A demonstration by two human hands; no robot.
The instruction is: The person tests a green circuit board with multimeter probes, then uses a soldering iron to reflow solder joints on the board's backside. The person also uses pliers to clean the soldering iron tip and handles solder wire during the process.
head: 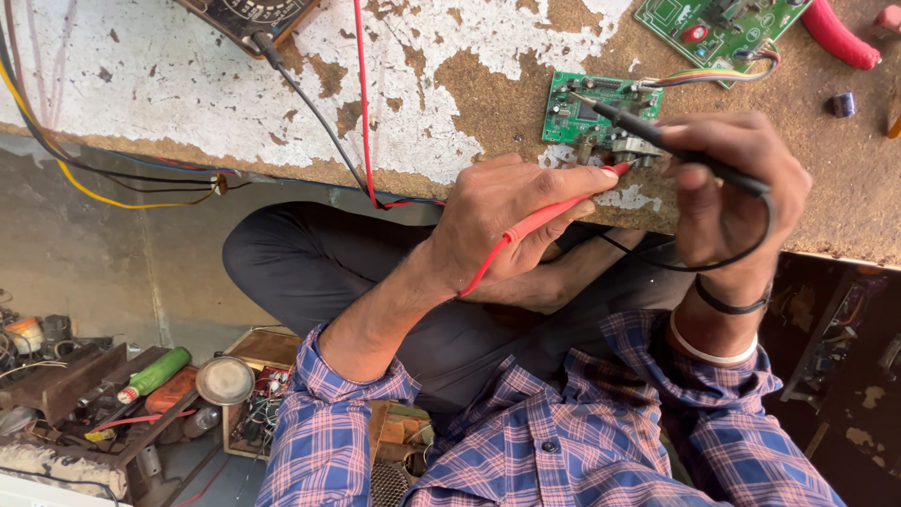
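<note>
Head view: the left hand [511,221] has its grip clenched around a red probe [544,221], and the right hand [737,188] pinches a black probe [657,136]. Both tips touch a small green board [587,111] lying near the edge of a worn desk [282,84].

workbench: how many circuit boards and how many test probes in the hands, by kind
Green circuit boards: 2, small one under the probes, larger one at the top edge
Test probes: 2, red in left hand, black in right hand
Total: 4
</note>
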